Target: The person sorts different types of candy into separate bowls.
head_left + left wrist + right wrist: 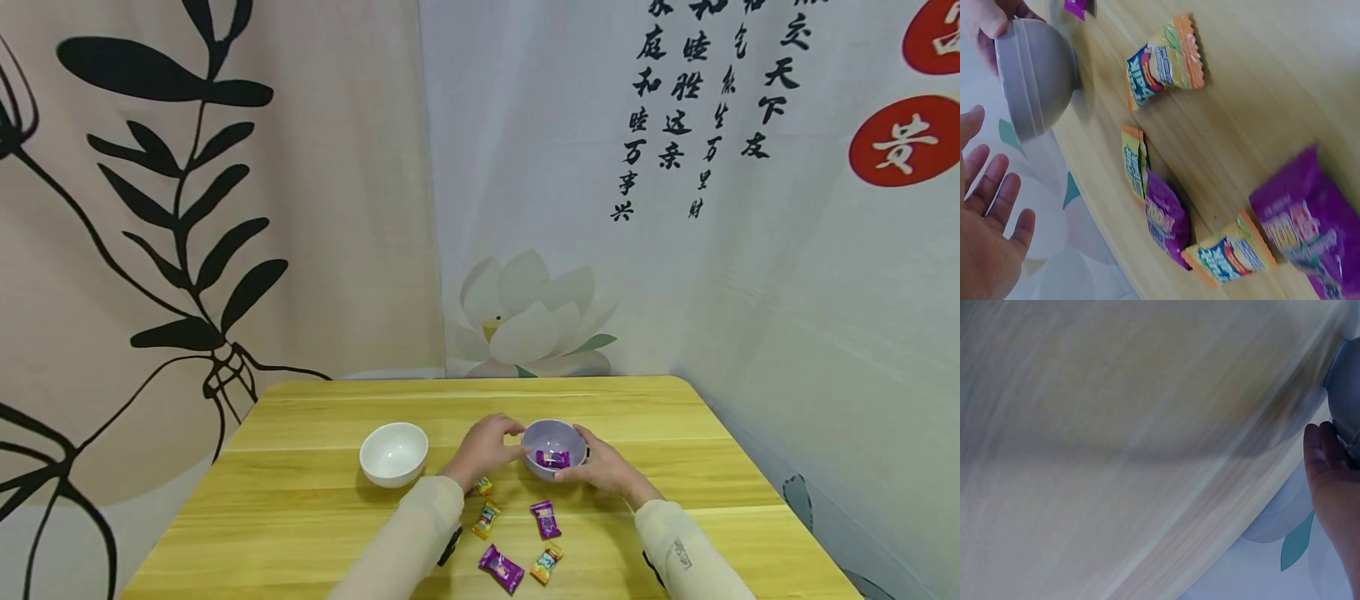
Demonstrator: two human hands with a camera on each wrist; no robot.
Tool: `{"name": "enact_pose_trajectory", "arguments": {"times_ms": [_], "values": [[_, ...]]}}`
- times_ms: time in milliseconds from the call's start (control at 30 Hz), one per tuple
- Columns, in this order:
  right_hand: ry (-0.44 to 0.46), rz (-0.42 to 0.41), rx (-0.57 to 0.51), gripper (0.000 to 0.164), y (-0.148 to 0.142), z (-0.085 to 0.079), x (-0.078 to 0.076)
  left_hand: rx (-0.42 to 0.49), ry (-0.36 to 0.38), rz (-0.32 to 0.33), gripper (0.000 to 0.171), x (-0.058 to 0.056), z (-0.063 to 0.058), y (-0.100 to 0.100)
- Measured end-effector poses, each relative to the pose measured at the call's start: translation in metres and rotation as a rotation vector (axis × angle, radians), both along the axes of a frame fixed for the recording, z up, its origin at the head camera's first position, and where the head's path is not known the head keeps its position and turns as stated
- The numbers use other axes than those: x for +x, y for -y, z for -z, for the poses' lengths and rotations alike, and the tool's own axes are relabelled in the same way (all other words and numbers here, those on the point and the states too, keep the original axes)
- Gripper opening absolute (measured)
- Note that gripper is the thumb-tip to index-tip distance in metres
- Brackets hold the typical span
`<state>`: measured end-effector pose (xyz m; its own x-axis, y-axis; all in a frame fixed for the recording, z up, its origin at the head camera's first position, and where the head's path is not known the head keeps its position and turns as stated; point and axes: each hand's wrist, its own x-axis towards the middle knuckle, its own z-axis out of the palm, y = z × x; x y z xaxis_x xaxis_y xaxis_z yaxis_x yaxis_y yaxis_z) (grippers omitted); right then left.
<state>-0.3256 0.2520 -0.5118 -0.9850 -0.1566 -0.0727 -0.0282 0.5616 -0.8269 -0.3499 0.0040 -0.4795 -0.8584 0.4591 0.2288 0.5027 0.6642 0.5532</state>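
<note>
My right hand grips a light purple bowl by its right side, thumb on the near rim and fingers round the far right. Inside the bowl lies a purple-wrapped candy. My left hand is at the bowl's left side; in the left wrist view its fingers are spread and hold nothing. Below the bowl, on the table, lie two purple candies and several yellow-orange candies, one partly hidden by my left wrist. The right wrist view shows only the edge of the bowl.
A white bowl stands on the wooden table, left of my left hand. Behind the table hangs a printed cloth with plants and writing. The table's far edge lies just beyond the bowls.
</note>
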Motion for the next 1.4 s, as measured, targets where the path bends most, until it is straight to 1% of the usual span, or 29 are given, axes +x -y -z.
{"name": "enact_pose_trajectory", "arguments": {"times_ms": [233,433,500,667,733,800,900,1033,1233,1333,1400], "values": [[-0.009,-0.007,0.004,0.114,-0.001,-0.001,0.000,0.011,-0.003,0.040,0.037,0.005,-0.005,0.012],[-0.016,-0.008,0.007,0.114,-0.001,-0.002,0.000,0.004,-0.011,0.098,0.037,0.008,-0.003,0.024],[-0.023,-0.009,0.015,0.114,0.000,-0.001,-0.001,-0.006,0.016,0.107,0.038,0.012,-0.003,0.028],[-0.028,-0.009,0.024,0.114,0.000,-0.001,0.000,-0.021,0.110,0.102,0.040,0.025,-0.002,0.036],[-0.024,-0.008,0.022,0.114,-0.001,0.000,0.000,-0.022,0.131,0.109,0.040,0.029,-0.001,0.039],[-0.018,-0.007,0.020,0.114,-0.001,-0.001,0.000,-0.025,0.135,0.129,0.039,0.032,0.001,0.041],[-0.016,-0.006,0.018,0.115,-0.002,-0.001,0.001,-0.029,0.109,0.166,0.037,0.035,0.005,0.044],[-0.019,-0.008,0.020,0.114,-0.002,0.000,0.000,-0.031,0.095,0.207,0.037,0.040,0.010,0.046],[-0.012,-0.002,0.020,0.115,-0.002,0.001,0.000,-0.029,0.116,0.241,0.038,0.050,0.013,0.048],[-0.007,0.001,0.018,0.116,-0.002,0.002,-0.001,-0.017,0.136,0.267,0.037,0.055,0.013,0.050],[-0.005,0.002,0.016,0.116,-0.002,0.003,-0.001,-0.006,0.167,0.284,0.037,0.060,0.014,0.052]]}}
